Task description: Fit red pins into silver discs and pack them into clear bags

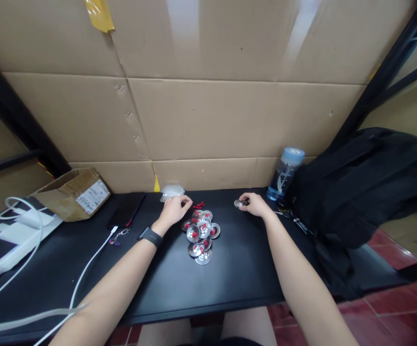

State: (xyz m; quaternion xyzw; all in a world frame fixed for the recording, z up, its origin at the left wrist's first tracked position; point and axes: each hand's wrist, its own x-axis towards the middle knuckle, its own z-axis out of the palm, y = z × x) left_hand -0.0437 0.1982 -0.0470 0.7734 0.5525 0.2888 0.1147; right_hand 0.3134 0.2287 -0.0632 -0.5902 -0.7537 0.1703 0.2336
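Note:
A pile of small silver finger cymbals [203, 229] with red cords lies on the black table in front of me. Just behind it is a loose bit of red cord [199, 205]. My left hand [176, 209], with a dark watch on its wrist, is beside the pile's far left edge. Its thumb and forefinger are curled together, and what they hold, if anything, is too small to make out. To the right of the pile, my right hand [254, 203] is closed on a finger cymbal [239, 203], low over the tabletop and partly covered by the fingers.
A clear plastic bag [172, 191] lies behind my left hand. Left are a phone [122, 214], an open cardboard box [73, 194] and white cables [89, 269]. Right stand a water bottle [284, 175] and a black backpack [363, 192]. A cardboard wall [201, 115] closes off the back.

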